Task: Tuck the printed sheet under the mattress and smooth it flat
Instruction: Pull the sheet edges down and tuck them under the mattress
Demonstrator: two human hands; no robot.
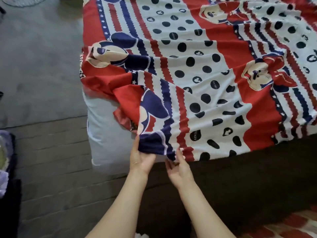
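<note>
The printed sheet (197,69), red, white and navy with black dots and cartoon mouse faces, lies spread over the mattress. Near the front left corner it is bunched and wrinkled, and the pale mattress (104,127) shows bare there. My left hand (141,158) grips the navy corner of the sheet at the mattress's near edge, fingers curled under the cloth. Just to its right, my right hand (177,166) pinches the same hem. The sheet's near edge hangs loose over the dark bed side.
A grey floor with a tiled strip (51,152) runs along the left of the bed. Dark bed base (240,177) fills the lower right. Purple and dark items (6,160) sit at the left edge. More red-printed cloth (291,225) lies at bottom right.
</note>
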